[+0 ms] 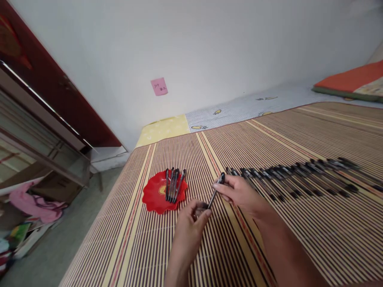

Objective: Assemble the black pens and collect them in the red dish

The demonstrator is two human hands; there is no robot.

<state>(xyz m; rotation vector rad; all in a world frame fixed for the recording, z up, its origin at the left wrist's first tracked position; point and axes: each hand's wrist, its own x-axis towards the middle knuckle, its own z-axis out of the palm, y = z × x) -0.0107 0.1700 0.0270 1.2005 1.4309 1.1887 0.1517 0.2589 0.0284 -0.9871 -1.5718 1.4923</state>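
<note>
A slim pen (213, 195) with a dark upper end is held at a slant between my two hands, above the striped mat. My right hand (235, 191) grips it near the dark top with thumb and fingers. At its lower end, the thumb and fingers of my left hand (193, 219) pinch it; a small dark part there is partly hidden by the fingers. Left of my hands, a red scalloped plate (154, 201) carries several similar pens (173, 185). To the right, a long row of pens (278, 177) lies side by side, slanted, partly behind my right hand.
The striped mat (167, 255) covers a bed, with patterned cloth (227, 115) along the wall. Folded orange bedding (347, 81) sits at the far right. A pink note (159, 86) is on the wall. Past the bed's left edge are floor, a dark red door (54, 91) and shelving.
</note>
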